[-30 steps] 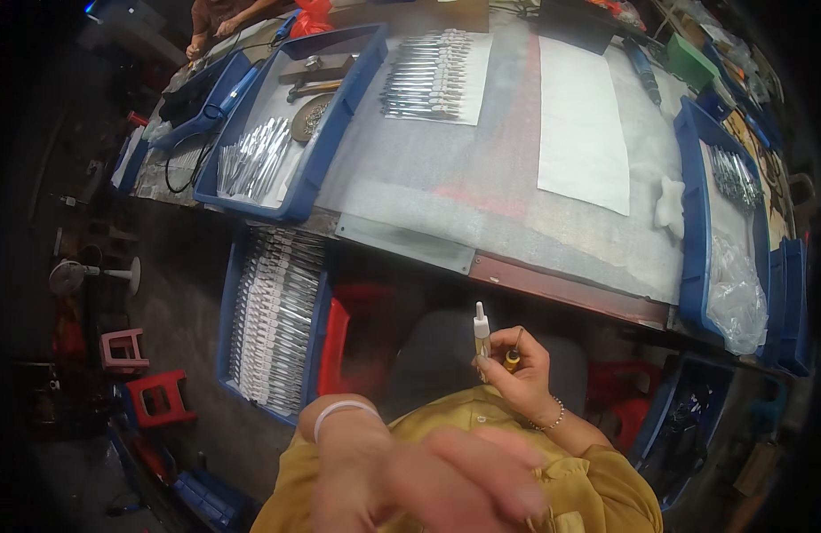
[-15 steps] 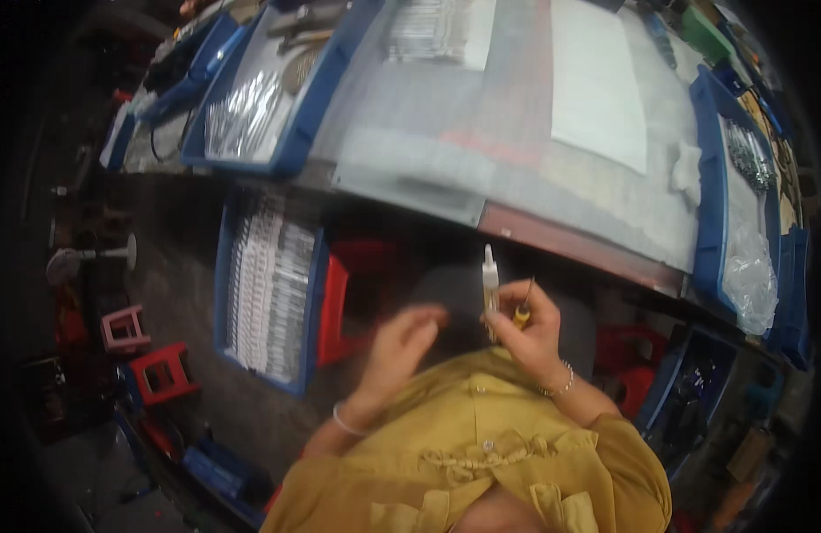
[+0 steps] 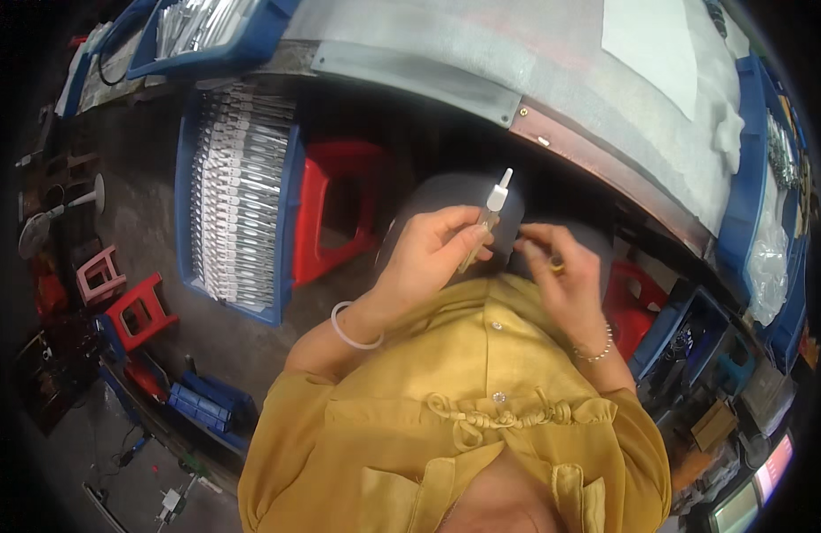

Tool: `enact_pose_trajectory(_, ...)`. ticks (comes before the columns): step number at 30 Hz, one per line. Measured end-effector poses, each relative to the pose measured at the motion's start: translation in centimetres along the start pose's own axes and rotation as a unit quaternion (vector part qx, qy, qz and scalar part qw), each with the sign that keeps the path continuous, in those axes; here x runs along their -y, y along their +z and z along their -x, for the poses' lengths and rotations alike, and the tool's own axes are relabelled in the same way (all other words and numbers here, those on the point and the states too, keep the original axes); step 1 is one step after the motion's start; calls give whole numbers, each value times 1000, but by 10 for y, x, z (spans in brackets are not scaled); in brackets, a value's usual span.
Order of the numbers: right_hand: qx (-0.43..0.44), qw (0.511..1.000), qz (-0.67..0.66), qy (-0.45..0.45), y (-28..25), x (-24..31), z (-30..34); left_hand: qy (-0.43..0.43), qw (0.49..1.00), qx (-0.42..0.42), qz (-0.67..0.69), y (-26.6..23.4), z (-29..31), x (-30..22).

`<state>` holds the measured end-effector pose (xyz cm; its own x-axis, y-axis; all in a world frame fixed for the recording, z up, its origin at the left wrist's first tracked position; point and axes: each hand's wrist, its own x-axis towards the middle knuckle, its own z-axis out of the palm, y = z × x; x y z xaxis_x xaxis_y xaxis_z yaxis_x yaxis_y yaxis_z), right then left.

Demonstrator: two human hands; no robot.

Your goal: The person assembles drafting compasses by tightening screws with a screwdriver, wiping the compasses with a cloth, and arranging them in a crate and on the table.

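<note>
A: Tube (image 3: 487, 224), slim, clear plastic with a white tapered nozzle on top, pinched upright in the left hand (image 3: 431, 253), in front of the chest, below the bench edge.

B: Grip?

A: Left fingers clenched around the tube's lower half. Right hand (image 3: 561, 284) just beside it, fingertips closed on a small yellow cap (image 3: 556, 265); cap shape too small to tell.

B: Wrists?

A: Smooth white bangle (image 3: 353, 327) on the left wrist, thin beaded bracelet (image 3: 594, 352) on the right. Mustard shirt (image 3: 455, 417), soft woven cloth, knotted fabric fastener at the chest.

B: Further out?

A: Red plastic stool (image 3: 330, 213), square with hollow top, on the floor just left of the hands. Beside it a long blue crate (image 3: 286, 186), hard plastic, packed with rows of slim whitish packets. Two small stools (image 3: 117, 293), pink and red, further left.

B: Bench?

A: Workbench (image 3: 606, 169) has a rusty brown metal rim, its top covered in grey mesh-like matting. White rectangular sheet (image 3: 655, 44) lies flat on it at the far side. Blue tray (image 3: 215, 40) at the far left holds shiny metal pieces. Blue bin (image 3: 750, 186) at the right edge holds a crumpled clear plastic bag (image 3: 770, 258).
</note>
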<state>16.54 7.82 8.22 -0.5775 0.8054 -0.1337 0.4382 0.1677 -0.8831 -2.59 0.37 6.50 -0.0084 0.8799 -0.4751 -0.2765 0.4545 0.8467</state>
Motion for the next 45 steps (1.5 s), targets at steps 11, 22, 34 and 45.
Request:
enact_pose_trajectory(11,62,996,48,-38,-21,-13,20,-65,997,38,34,-2,-5,21)
enact_pose_trajectory(22,72,991,57,-97,-16,-12,11,-126,991,33,23,0,-14,28)
enact_pose_trajectory(34,61,997,-40,3,-16,-17,12,48,966,-38,-252,9,-17,45)
enact_pose_trajectory(45,58,992,80,-78,-11,-15,6,78,958,-30,-274,9,-20,49)
